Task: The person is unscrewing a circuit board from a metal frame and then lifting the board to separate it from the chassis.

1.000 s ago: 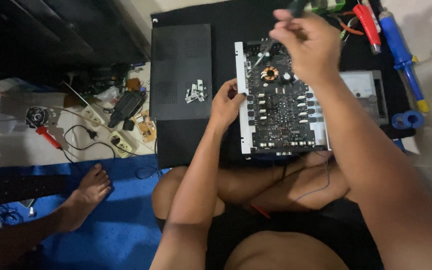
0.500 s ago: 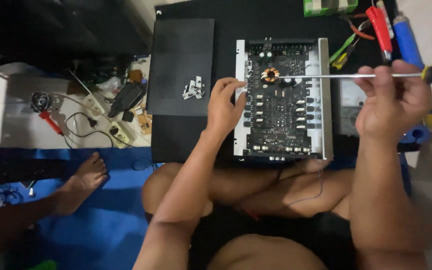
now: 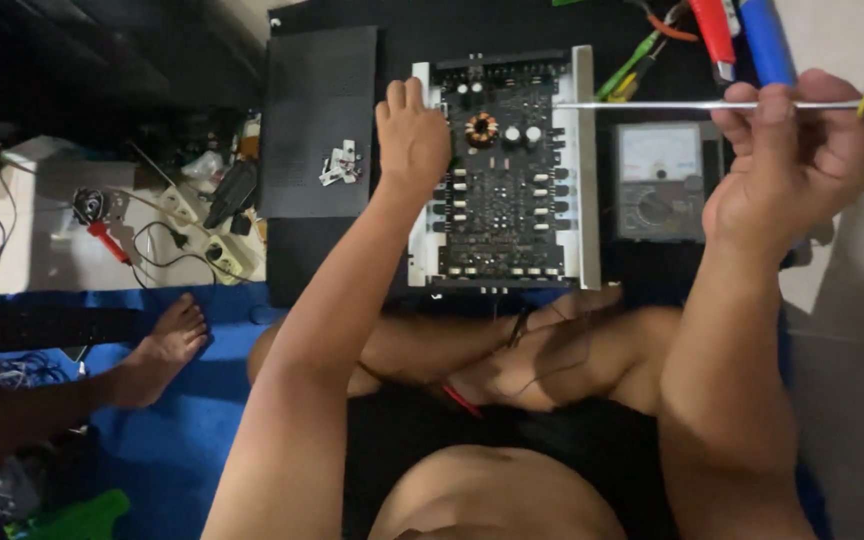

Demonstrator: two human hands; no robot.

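Black cover panel already off, laid left of opened amplifier chassis; removed screws piled on panel. Circuit board exposed, seated in chassis on black mat ahead of crossed legs. Further disassembly judged not yet done.

Left hand laid flat on chassis left edge, fingers together, nothing gripped. Right hand raised right of board, closed around long screwdriver, shaft held level, tip pointed leftward over chassis right rail. Analog multimeter untouched beside chassis.

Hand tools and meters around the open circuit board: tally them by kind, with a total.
Long screwdriver, held in the right hand: 1
Red-handled tool: 1
Blue-handled tool: 1
Green-handled tool: 1
Analogue meter: 1
Total: 5
The left hand rests on the board.
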